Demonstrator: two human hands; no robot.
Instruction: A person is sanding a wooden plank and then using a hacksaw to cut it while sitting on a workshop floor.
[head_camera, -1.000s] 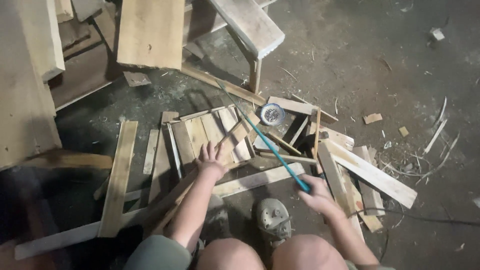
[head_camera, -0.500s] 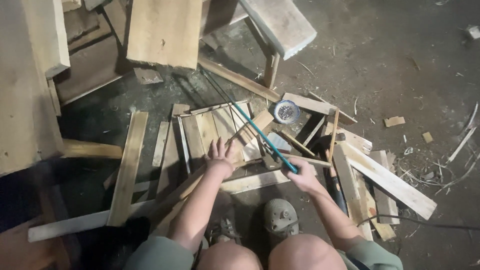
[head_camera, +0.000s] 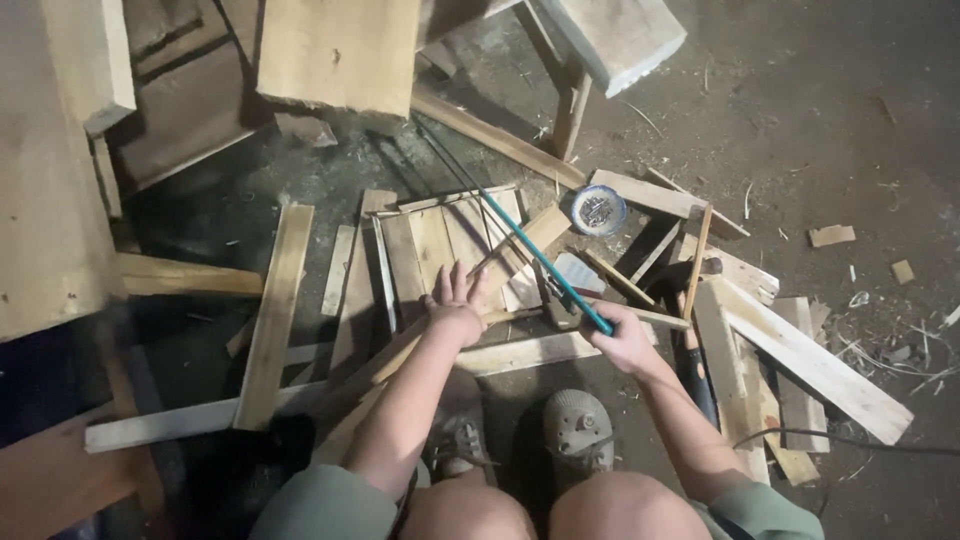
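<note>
My left hand (head_camera: 455, 303) lies flat, fingers spread, on a small panel of wooden slats (head_camera: 440, 245) on the floor in front of me. My right hand (head_camera: 622, 340) is closed on the handle of a teal-framed hand saw (head_camera: 545, 265), whose long frame slants up and to the left across the panel. A thin wooden strip (head_camera: 520, 316) runs between my two hands, just under the saw.
Loose boards and offcuts (head_camera: 800, 360) are scattered to the right, a long plank (head_camera: 272, 310) to the left. A round tin of nails (head_camera: 598, 210) sits behind the panel. A wooden stool (head_camera: 600, 40) and large boards (head_camera: 340, 50) stand farther back. My shoes (head_camera: 578, 425) are below.
My right hand with the saw has drawn in toward my left hand and the panel. My left hand stays pressed on the slats. The view has shifted slightly.
</note>
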